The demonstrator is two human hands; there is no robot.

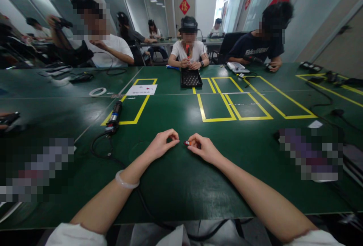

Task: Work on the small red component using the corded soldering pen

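Over the green table (pixel 170 185), my left hand (pixel 161 144) has its thumb and forefinger pinched together. Whether anything tiny sits between those fingertips is too small to tell. Just to the right, my right hand (pixel 205 148) is closed on a small red, white and orange piece (pixel 186 143), whose exact kind I cannot make out. A short gap separates the piece from the left fingertips. A pale bangle (pixel 126 181) circles my left wrist.
A black cylindrical tool (pixel 114 117) with a cable lies to the left. Yellow tape outlines (pixel 218 119) and a printed sheet (pixel 141 89) lie ahead. Across the table a person works over a black tray (pixel 191 79). Blurred devices (pixel 312 155) lie on both sides.
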